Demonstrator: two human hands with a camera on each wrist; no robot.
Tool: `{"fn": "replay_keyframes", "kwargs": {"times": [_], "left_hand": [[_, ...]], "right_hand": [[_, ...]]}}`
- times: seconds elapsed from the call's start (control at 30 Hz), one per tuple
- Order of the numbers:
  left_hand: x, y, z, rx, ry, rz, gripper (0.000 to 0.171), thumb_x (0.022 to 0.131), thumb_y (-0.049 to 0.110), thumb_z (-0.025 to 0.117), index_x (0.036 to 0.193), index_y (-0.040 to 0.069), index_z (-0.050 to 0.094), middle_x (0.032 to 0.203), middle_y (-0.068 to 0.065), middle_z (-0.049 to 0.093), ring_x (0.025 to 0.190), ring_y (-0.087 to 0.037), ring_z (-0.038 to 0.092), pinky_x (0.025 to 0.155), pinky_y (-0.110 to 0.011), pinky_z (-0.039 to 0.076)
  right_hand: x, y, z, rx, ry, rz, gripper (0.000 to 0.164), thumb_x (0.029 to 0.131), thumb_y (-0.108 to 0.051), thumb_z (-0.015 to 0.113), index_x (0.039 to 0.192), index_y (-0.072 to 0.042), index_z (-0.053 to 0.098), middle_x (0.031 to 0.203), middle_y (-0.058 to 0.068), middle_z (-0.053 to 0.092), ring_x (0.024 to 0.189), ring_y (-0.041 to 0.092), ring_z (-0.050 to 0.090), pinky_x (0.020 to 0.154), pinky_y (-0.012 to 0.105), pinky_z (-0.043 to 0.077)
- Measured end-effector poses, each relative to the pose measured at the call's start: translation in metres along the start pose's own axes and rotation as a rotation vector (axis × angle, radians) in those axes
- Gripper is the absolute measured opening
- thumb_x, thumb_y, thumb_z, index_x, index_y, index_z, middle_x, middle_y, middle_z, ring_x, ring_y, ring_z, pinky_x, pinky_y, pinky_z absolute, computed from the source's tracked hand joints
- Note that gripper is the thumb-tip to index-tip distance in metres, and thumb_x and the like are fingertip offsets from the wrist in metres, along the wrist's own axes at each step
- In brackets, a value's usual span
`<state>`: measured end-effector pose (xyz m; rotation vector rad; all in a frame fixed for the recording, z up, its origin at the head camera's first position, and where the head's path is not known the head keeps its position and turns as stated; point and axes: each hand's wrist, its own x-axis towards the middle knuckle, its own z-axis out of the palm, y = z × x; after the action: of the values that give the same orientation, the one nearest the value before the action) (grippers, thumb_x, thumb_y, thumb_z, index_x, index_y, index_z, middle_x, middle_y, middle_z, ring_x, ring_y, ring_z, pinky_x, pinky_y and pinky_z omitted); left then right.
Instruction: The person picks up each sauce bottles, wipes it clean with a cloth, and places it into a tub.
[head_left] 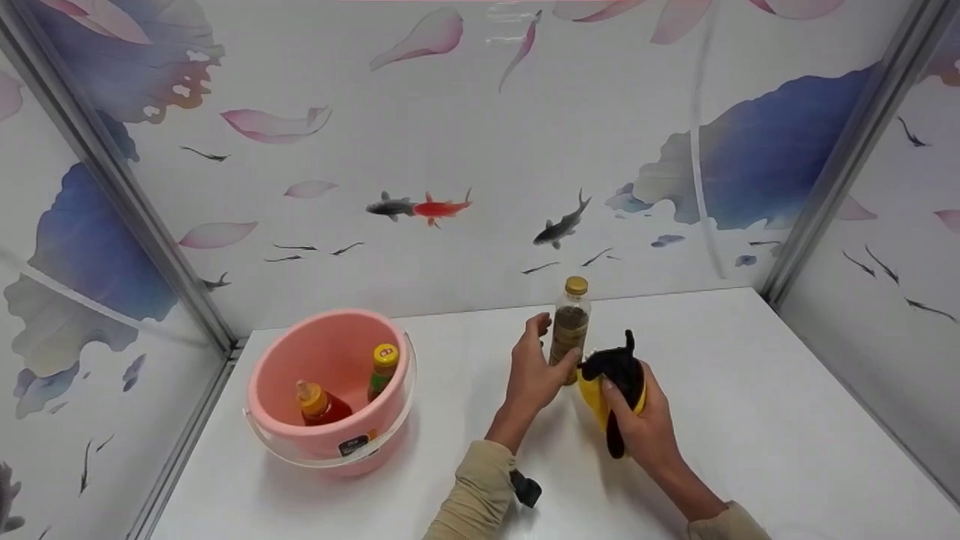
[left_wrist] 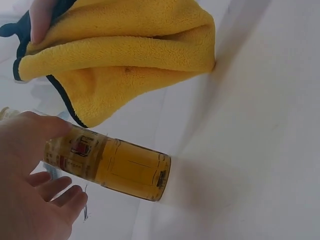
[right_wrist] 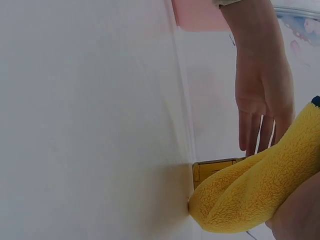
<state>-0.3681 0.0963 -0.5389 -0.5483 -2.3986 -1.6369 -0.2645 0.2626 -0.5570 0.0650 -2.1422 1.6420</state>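
A clear glass bottle (head_left: 571, 326) with a gold cap and amber liquid stands upright near the back of the white table. My left hand (head_left: 534, 371) is beside it, thumb across its front; in the left wrist view the other fingers (left_wrist: 55, 192) are spread off the bottle. Whether the thumb touches the glass I cannot tell. In my right hand (head_left: 645, 416) I grip a folded cloth (left_wrist: 135, 50), fluffy yellow with a dark edging and a dark side. It hangs just right of the bottle, and in the right wrist view it partly covers the bottle's base (right_wrist: 215, 167).
To the left stands a pink bucket (head_left: 330, 442) with a clear handle. Inside it are a bottle of red sauce (head_left: 326, 409) with a yellow nozzle and a yellow-capped bottle (head_left: 384, 367) with a green label. Patterned panels (head_left: 480, 150) enclose the table's back and sides.
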Motion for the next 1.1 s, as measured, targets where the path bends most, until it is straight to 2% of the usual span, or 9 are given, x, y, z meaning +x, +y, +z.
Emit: {"fn": "replay_keyframes", "kwargs": {"times": [0.23, 0.43, 0.7, 0.87, 1.1], "left_hand": [[0.004, -0.001, 0.001, 0.046, 0.012, 0.020, 0.070, 0.098, 0.027, 0.082, 0.157, 0.011, 0.047, 0.143, -0.009, 0.065, 0.131, -0.022, 0.066, 0.113, -0.042, 0.056], [0.002, 0.001, -0.001, 0.122, 0.035, 0.032, 0.067, 0.097, 0.032, 0.084, 0.154, 0.013, 0.054, 0.137, -0.009, 0.062, 0.125, -0.021, 0.066, 0.108, -0.040, 0.058], [-0.002, 0.003, 0.000, 0.052, 0.027, 0.079, 0.058, 0.095, 0.024, 0.087, 0.144, 0.015, 0.058, 0.137, -0.005, 0.068, 0.121, -0.017, 0.070, 0.103, -0.032, 0.061], [-0.011, 0.002, -0.011, 0.071, 0.012, 0.059, 0.059, 0.095, 0.027, 0.087, 0.145, 0.015, 0.058, 0.136, -0.004, 0.070, 0.120, -0.015, 0.070, 0.103, -0.030, 0.061], [-0.026, 0.003, -0.035, 0.041, 0.033, 0.035, 0.062, 0.096, 0.034, 0.085, 0.148, 0.015, 0.056, 0.138, -0.004, 0.069, 0.121, -0.017, 0.069, 0.106, -0.046, 0.061]], "right_hand": [[0.000, -0.001, 0.003, 0.006, -0.004, -0.001, 0.040, 0.108, -0.022, 0.069, 0.145, -0.014, 0.057, 0.133, -0.002, 0.066, 0.112, 0.020, 0.064, 0.098, 0.020, 0.056], [0.000, 0.000, 0.003, -0.005, 0.006, -0.005, 0.038, 0.108, -0.021, 0.068, 0.144, -0.013, 0.058, 0.132, -0.002, 0.066, 0.112, 0.019, 0.063, 0.097, 0.019, 0.055], [0.000, 0.001, 0.003, 0.030, 0.017, -0.012, 0.039, 0.106, -0.018, 0.071, 0.143, -0.012, 0.058, 0.131, -0.002, 0.067, 0.109, 0.020, 0.064, 0.094, 0.020, 0.057], [-0.002, -0.002, 0.008, 0.046, 0.022, -0.018, 0.039, 0.107, -0.018, 0.070, 0.144, -0.011, 0.058, 0.130, -0.001, 0.067, 0.109, 0.020, 0.064, 0.094, 0.020, 0.058], [-0.001, -0.006, 0.012, 0.066, 0.051, -0.028, 0.039, 0.108, -0.019, 0.067, 0.145, -0.013, 0.057, 0.131, -0.001, 0.067, 0.109, 0.019, 0.064, 0.093, 0.019, 0.057]]}}
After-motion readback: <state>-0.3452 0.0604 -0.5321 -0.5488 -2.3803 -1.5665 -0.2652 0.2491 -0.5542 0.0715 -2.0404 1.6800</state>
